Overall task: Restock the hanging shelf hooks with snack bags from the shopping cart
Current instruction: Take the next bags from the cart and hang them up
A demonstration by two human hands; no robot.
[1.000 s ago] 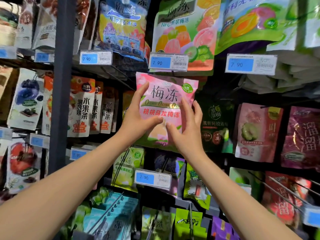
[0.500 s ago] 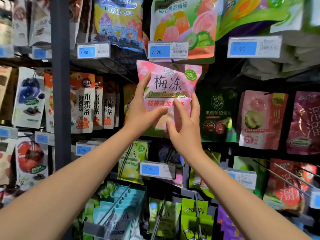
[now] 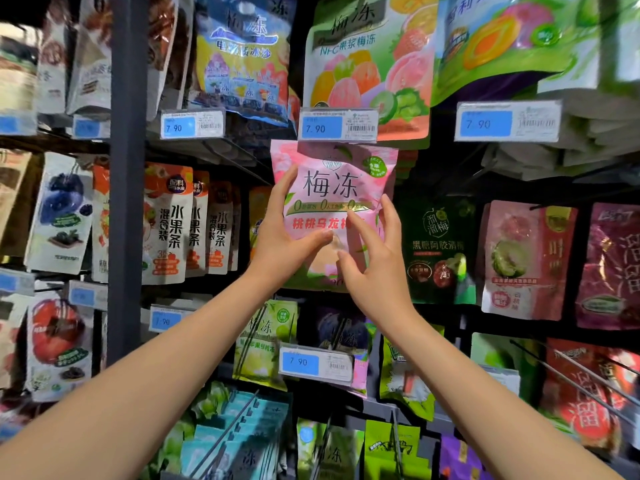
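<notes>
Now: pink snack bag (image 3: 334,188) is held upright against the hanging display, mid-frame, at the middle row of hooks. Its top edge sits directly below the price tag (image 3: 337,128) of the row above and is partly overlapped by it; the hook itself is hidden behind the bag, so cannot tell whether the bag is threaded on. Left hand (image 3: 282,244) grips the bag's lower left side: thumb laid across the printed front, index finger running up the left edge, remaining fingers out of sight behind the pack, so the pack is pinched between thumb and fingers. Right hand (image 3: 379,271) is on the lower right side, back of the hand to the camera, fingers straight and splayed with the tips lying on the front face, thumb pointing in toward the left thumb; no curl round the bag is visible. Both forearms reach up from the bottom corners of the view. Neighbours: dark green bag (image 3: 438,251) hangs just beside the pink one on the right; orange-and-white bags (image 3: 169,223) hang in a row to the left, next to a dark upright post (image 3: 128,168). A lower price tag (image 3: 315,363) sits below the hands.
</notes>
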